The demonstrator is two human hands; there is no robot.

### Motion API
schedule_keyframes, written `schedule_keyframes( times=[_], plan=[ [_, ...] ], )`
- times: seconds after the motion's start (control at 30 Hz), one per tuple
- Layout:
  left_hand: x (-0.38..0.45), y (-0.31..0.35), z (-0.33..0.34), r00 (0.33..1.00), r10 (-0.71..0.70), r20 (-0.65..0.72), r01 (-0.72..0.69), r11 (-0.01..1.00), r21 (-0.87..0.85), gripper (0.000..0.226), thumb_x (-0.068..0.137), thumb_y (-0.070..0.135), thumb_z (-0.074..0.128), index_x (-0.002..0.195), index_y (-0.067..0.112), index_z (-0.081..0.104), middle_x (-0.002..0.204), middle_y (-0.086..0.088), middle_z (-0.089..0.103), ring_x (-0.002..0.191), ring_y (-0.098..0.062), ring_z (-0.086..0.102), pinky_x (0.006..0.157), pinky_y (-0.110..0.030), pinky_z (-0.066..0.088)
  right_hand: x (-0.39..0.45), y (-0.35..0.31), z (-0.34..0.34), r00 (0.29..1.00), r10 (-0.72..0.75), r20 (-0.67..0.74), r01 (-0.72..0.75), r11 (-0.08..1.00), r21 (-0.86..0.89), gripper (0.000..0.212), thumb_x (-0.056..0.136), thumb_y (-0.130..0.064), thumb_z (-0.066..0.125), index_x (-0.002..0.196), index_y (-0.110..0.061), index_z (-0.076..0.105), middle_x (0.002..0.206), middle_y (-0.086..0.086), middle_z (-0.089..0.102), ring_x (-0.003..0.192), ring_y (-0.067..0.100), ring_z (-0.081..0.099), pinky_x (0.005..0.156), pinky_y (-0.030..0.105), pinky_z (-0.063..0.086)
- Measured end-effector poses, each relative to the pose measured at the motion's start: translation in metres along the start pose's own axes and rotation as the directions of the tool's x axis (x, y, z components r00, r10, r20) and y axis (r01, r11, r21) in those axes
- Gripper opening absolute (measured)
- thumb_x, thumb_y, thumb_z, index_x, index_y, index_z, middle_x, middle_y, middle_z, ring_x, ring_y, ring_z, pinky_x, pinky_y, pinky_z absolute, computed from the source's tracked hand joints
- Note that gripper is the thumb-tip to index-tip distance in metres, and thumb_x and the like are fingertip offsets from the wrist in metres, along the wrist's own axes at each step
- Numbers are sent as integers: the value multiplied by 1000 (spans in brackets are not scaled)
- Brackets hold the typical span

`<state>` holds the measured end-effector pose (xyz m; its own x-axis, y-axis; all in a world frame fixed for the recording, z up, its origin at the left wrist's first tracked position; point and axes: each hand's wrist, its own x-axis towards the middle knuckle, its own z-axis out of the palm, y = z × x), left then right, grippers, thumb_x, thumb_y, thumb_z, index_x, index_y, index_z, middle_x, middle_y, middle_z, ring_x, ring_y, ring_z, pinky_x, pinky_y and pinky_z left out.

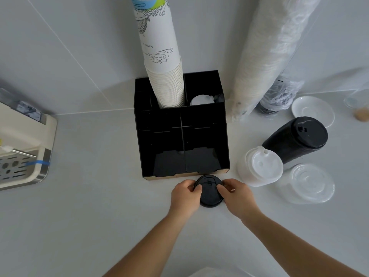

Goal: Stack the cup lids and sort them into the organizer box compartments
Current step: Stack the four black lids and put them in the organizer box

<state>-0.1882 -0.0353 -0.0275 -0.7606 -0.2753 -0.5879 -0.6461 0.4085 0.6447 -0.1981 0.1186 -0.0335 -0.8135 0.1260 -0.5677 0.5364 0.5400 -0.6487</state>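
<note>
A small stack of black lids point(210, 191) rests on the white counter just in front of the black organizer box point(219, 136). My left hand point(184, 196) grips its left rim and my right hand point(237, 194) grips its right rim. To the right lie a tilted stack of black lids point(295, 139), a stack of white lids point(259, 166) and a low pile of clear lids point(307, 183). The box's two front compartments look empty. A tall stack of paper cups point(163, 62) stands in a rear compartment, and a white lid point(201, 99) shows in the one beside it.
Plastic-wrapped sleeves of cups point(265, 56) lean against the wall right of the box. A white saucer point(312, 110) and a clear cup point(359, 106) sit at far right. A cream coffee machine with drip tray point(22, 152) stands at the left edge.
</note>
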Motion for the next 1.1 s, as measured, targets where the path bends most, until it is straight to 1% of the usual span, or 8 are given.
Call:
schedule_keyframes(
  times=[0.13,0.23,0.33,0.4,0.5,0.6,0.8,1.1],
  plan=[
    [1,3,0,999,-16,28,16,1000,-6,15,92,27,59,92,17,70,88,2,70,84,-14,63,57,-13,43,2,-2,-1,999,24,23,-24,1000,-3,16,93,-32,62,97,-20,72,87,4,73,84,25,66,71,33,53],
    [5,2,2,997,-57,46,59,996,-60,15,89,26,62,74,26,65,84,1,71,86,-20,68,72,-32,59,2,-4,-1,998,48,42,-49,998,27,16,93,-30,62,98,-20,73,86,2,72,82,24,65,70,33,54],
    [3,1,3,990,-116,82,128,978,-163,18,85,28,65,67,24,65,84,-4,71,90,-30,69,84,-47,59,-1,-5,0,994,86,61,-91,992,88,16,93,-28,63,98,-17,73,84,2,70,75,20,62,64,28,49],
    [0,1,0,980,-162,117,190,938,-288,14,82,26,67,72,17,65,84,-9,69,91,-34,69,81,-47,60,-3,-5,0,993,104,64,-111,986,127,15,93,-26,64,92,-16,75,81,4,69,70,19,58,63,28,48],
    [-9,1,-9,945,-250,211,322,824,-466,5,90,11,65,87,9,68,90,-10,71,84,-24,70,62,-29,59,-9,-5,-1,990,117,72,-127,978,163,13,92,-25,66,81,-21,73,81,4,69,73,23,60,73,37,57],
    [-18,-8,-15,921,-280,269,384,768,-513,22,89,11,67,110,4,67,104,-15,72,88,-23,71,66,-31,58,-17,-5,-1,989,113,92,-128,975,180,18,91,-24,67,74,-27,68,87,3,71,89,30,68,87,48,60],
    [-36,-21,-28,950,-195,244,303,759,-576,27,86,15,72,111,6,69,99,-7,72,88,-17,66,87,-34,55,-34,-11,-4,995,38,90,-61,963,261,6,90,-20,70,96,-19,71,95,4,73,93,29,69,86,47,60],
    [-68,-24,-57,998,-17,65,53,789,-612,6,86,14,71,88,18,74,99,-10,76,94,-24,71,82,-31,59,-60,-37,-8,987,-126,102,83,933,351,7,88,-12,72,90,-19,71,93,7,75,93,29,70,86,46,59]
  ],
)
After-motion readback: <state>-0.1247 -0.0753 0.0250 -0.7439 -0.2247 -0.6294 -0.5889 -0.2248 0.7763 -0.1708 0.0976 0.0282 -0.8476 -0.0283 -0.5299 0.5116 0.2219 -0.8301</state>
